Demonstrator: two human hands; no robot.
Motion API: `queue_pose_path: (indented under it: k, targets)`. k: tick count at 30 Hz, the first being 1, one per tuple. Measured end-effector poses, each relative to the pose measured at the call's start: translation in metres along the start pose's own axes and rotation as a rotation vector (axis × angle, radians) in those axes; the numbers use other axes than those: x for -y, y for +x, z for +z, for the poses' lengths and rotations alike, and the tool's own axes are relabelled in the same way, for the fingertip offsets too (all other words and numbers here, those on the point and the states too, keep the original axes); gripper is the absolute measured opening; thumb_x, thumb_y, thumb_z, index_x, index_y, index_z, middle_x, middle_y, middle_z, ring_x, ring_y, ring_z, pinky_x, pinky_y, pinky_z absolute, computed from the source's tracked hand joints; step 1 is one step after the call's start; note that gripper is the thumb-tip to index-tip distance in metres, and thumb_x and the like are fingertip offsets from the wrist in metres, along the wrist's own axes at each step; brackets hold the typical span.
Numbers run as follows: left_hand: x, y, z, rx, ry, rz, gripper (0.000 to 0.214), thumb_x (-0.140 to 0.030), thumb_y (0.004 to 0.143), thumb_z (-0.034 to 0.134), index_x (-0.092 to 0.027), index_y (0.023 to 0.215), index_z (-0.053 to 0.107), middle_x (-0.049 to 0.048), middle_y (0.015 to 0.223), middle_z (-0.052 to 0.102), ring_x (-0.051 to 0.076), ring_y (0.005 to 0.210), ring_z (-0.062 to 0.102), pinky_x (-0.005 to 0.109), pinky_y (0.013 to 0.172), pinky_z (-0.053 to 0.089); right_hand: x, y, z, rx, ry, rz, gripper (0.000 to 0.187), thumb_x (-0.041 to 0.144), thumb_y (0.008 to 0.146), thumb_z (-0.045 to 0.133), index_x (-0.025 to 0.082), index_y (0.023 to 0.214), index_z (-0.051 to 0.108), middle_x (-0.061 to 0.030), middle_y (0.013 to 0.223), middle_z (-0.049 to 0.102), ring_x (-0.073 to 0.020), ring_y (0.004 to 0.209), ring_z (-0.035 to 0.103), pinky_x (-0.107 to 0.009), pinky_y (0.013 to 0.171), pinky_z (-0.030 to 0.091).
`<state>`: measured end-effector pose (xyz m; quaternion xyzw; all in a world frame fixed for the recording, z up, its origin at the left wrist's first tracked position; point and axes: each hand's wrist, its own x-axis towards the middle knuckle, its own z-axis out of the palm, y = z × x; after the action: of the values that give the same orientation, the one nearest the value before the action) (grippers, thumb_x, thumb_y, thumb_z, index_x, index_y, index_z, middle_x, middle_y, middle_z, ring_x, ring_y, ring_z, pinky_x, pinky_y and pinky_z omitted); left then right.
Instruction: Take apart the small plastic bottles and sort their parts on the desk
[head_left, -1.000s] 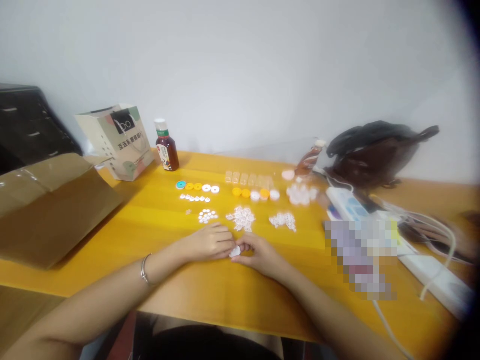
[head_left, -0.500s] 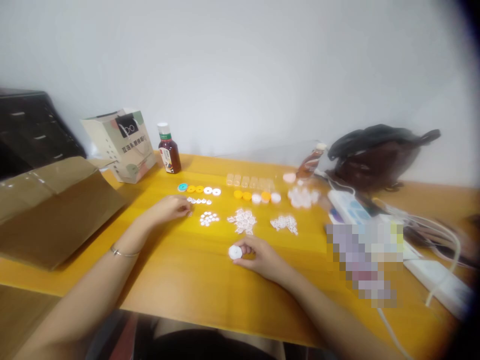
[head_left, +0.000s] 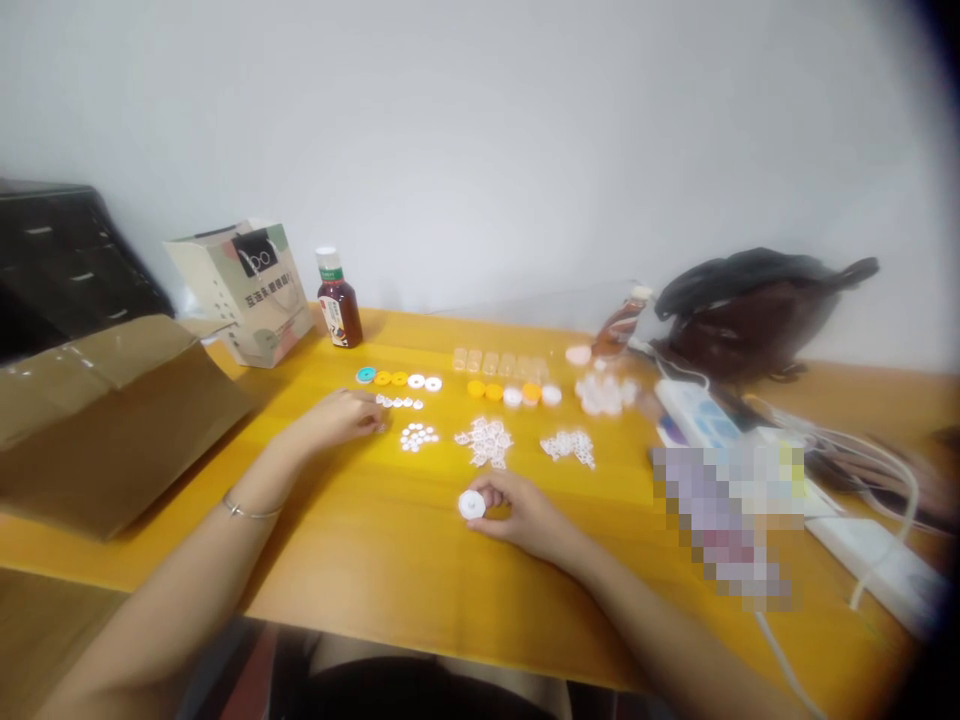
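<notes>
Held upright between thumb and fingers of my right hand [head_left: 514, 508] is a white round cap [head_left: 472, 504], its flat face turned towards me. My left hand [head_left: 346, 416] is closed, fingertips down at the left end of a row of small white pointed pieces [head_left: 407, 404]; what lies in its fingertips is too small to tell. Behind that row stand ring-shaped caps in teal [head_left: 365, 375], yellow [head_left: 391, 379] and white [head_left: 424, 383]. Small white discs [head_left: 418, 437] lie scattered just right of my left hand. A pile of white flat pieces [head_left: 485, 443] lies beyond my right hand.
Another white pile [head_left: 568, 448], yellow and white caps [head_left: 495, 393], clear containers [head_left: 491, 362] and translucent pieces [head_left: 604, 394] spread to the right. A cardboard box [head_left: 120, 430], paper bag [head_left: 251, 285] and sauce bottle [head_left: 339, 300] stand left; a power strip [head_left: 862, 560] and dark bag [head_left: 750, 315] right.
My left hand has shifted very slightly to the right along the row of small white pieces. The right hand keeps the cap in nearly the same place.
</notes>
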<state>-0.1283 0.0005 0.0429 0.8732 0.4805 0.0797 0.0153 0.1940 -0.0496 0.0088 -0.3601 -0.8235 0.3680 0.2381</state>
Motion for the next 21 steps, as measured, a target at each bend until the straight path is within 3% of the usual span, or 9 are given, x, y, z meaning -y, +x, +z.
queue_pose_path:
  k: [5,8,13,17,21]
  targets:
    - [-0.002,-0.002,-0.006,-0.027,0.003,0.009,0.019,-0.031,0.082,0.049,-0.021,0.077,0.064,0.0015,0.079,0.064,0.013,0.068,0.056,0.022,0.061,0.037,0.006,0.0,-0.003,-0.009,0.019,0.028,0.022,0.024,0.065,0.07,0.019,0.084,0.059,0.0013,0.072,0.057,-0.011,0.064,0.049,-0.022,0.059,0.039]
    - [-0.011,-0.002,-0.007,-0.141,0.015,0.049,0.02,-0.032,0.084,0.048,-0.019,0.084,0.064,0.004,0.081,0.063,0.014,0.072,0.056,0.024,0.067,0.04,0.007,0.0,-0.003,-0.025,0.047,0.036,0.021,0.025,0.066,0.069,0.018,0.083,0.058,0.0025,0.069,0.055,-0.0095,0.06,0.047,-0.021,0.055,0.038]
    - [-0.063,0.001,-0.001,-0.383,-0.028,0.27,0.023,-0.024,0.088,0.045,-0.017,0.106,0.056,0.0079,0.095,0.062,0.016,0.088,0.056,0.028,0.077,0.043,0.007,-0.002,0.0,-0.106,0.08,-0.023,0.021,0.025,0.07,0.065,0.018,0.086,0.055,0.0007,0.073,0.058,-0.0102,0.063,0.051,-0.022,0.059,0.043]
    - [-0.105,0.004,0.009,-0.376,0.044,0.544,0.025,-0.022,0.087,0.047,-0.019,0.111,0.052,0.0074,0.1,0.062,0.015,0.089,0.056,0.029,0.075,0.043,0.007,-0.002,0.001,-0.16,0.112,-0.071,0.023,0.024,0.071,0.063,0.019,0.092,0.053,-0.0007,0.077,0.06,-0.0115,0.066,0.054,-0.024,0.063,0.046]
    - [-0.116,0.007,0.016,-0.372,0.106,0.641,0.016,-0.016,0.089,0.045,-0.018,0.1,0.055,0.0046,0.09,0.063,0.013,0.08,0.055,0.028,0.069,0.042,0.008,-0.001,0.0,-0.177,0.116,-0.09,0.021,0.026,0.072,0.062,0.019,0.09,0.055,-0.0006,0.074,0.06,-0.0123,0.065,0.054,-0.025,0.062,0.047]
